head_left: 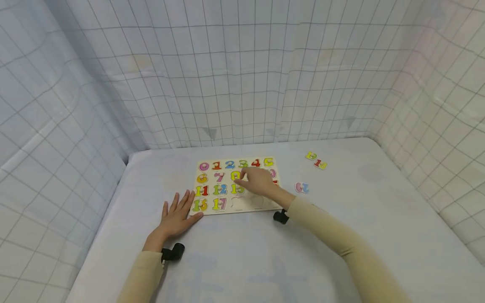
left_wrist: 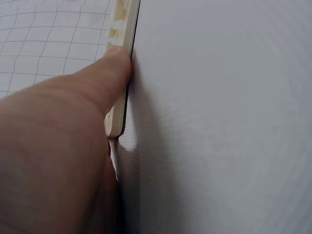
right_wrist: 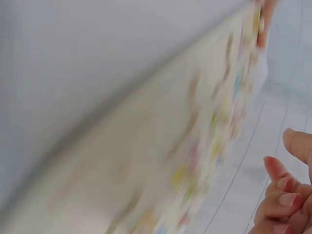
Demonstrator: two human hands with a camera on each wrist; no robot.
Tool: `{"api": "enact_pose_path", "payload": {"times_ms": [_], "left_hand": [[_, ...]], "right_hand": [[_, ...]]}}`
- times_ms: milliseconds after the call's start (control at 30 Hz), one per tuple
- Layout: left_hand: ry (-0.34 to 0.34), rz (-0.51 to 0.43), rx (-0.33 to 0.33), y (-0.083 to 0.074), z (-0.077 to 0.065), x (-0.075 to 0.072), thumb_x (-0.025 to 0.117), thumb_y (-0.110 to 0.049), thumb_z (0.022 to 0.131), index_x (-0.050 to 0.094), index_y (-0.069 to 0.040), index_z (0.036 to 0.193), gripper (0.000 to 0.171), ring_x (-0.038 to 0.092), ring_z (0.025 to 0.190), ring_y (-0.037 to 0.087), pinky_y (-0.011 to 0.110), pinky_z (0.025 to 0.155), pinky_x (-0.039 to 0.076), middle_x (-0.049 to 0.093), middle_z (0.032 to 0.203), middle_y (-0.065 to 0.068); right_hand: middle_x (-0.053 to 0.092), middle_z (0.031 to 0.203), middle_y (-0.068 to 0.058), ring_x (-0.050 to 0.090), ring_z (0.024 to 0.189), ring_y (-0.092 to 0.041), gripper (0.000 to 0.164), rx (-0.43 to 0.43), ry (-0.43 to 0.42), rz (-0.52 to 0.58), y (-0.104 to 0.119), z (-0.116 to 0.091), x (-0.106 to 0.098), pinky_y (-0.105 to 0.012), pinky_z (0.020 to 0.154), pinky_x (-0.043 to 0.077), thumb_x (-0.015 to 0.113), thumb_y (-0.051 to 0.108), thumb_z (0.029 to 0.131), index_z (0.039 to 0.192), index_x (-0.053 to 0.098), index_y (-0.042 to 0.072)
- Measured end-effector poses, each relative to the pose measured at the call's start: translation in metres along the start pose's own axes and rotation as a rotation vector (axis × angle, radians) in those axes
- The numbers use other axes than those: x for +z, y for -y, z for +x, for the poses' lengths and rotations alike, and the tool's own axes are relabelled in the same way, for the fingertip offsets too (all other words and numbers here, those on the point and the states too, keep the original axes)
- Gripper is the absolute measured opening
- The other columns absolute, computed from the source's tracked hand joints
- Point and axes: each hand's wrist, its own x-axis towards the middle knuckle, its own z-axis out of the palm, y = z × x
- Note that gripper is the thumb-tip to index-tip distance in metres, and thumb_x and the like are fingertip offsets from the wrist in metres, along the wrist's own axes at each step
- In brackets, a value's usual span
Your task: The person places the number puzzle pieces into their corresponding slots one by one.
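Puzzle board [head_left: 238,183]: we see a pale wooden number board lying flat on the white table [head_left: 341,235], near its middle and toward the far edge. Coloured numerals fill the upper rows; two recesses [head_left: 248,201] in the bottom row stand bare.

Left hand [head_left: 176,216]: we find it lying flat on the table, fingers straight and spread, at the near left corner of the board. In the left wrist view a fingertip [left_wrist: 118,61] presses against the thin edge of the board [left_wrist: 119,102]. The grip is apart and holds nothing.

Right hand [head_left: 259,181]: we see it over the right part of the board, hovering above or resting on the middle rows. The fingers are bent downward toward the numerals. The right wrist view is blurred; it shows the curled fingertips [right_wrist: 285,200] beside the board face [right_wrist: 195,161]. We cannot tell whether the grip is clamped on a piece.

Loose pieces: a pink and blue piece [head_left: 302,187] lies on the table just to the right of the board. A yellow piece [head_left: 311,155] and a red and yellow piece [head_left: 320,164] lie farther right, close to each other and well apart from the hands.

Surroundings: white cloth with a grey grid [head_left: 227,75] hangs round the table on three sides. Both forearms wear beige sleeves [head_left: 341,240].
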Motion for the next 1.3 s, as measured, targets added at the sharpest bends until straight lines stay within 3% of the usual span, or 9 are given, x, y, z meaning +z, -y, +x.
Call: {"api": "enact_pose_path", "payload": {"times_ms": [333,533,767,1100,1300], "left_hand": [[-0.008,0.008,0.006,0.001,0.000,-0.001,0.044,-0.059,0.093,0.012,-0.008,0.153,0.085,-0.007,0.140,0.041,0.060,0.104,-0.015,0.007,0.157,0.015],[-0.015,-0.015,0.007,-0.003,-0.003,-0.005,0.047,-0.057,0.093,0.014,-0.007,0.153,0.085,-0.007,0.140,0.041,0.060,0.103,-0.015,0.008,0.157,0.016],[-0.031,-0.023,0.019,0.000,-0.002,0.001,0.046,-0.059,0.092,0.014,-0.009,0.153,0.085,-0.007,0.141,0.039,0.058,0.104,-0.016,0.009,0.157,0.014],[-0.032,-0.017,0.008,0.001,-0.001,0.002,0.047,-0.058,0.092,0.014,-0.009,0.153,0.085,-0.007,0.141,0.039,0.058,0.104,-0.015,0.009,0.157,0.015],[-0.012,0.013,-0.003,0.000,-0.001,0.002,0.045,-0.060,0.092,0.013,-0.010,0.153,0.085,-0.007,0.141,0.039,0.059,0.104,-0.014,0.008,0.158,0.013]], "right_hand": [[0.057,0.078,-0.006,0.047,0.062,-0.019,0.036,0.285,-0.185,0.031,-0.143,-0.022,-0.070,-0.029,0.048,0.035,0.063,0.044,0.089,0.101,0.068,0.010],[0.062,0.095,-0.013,0.053,0.073,-0.024,0.042,0.404,-0.154,0.015,-0.195,-0.041,-0.086,-0.031,0.053,0.040,0.063,0.041,0.090,0.113,0.064,0.006],[0.061,0.097,-0.016,0.053,0.076,-0.026,0.045,0.492,-0.124,0.044,-0.216,-0.058,-0.085,-0.030,0.055,0.039,0.064,0.039,0.089,0.117,0.063,0.004],[0.062,0.093,-0.017,0.052,0.072,-0.025,0.037,0.511,-0.137,0.043,-0.223,-0.061,-0.078,-0.030,0.051,0.038,0.061,0.029,0.090,0.115,0.065,0.002],[0.061,0.113,-0.024,0.056,0.085,-0.033,0.035,0.546,-0.130,0.019,-0.224,-0.057,-0.075,-0.035,0.058,0.042,0.058,0.027,0.092,0.114,0.064,0.001]]}}
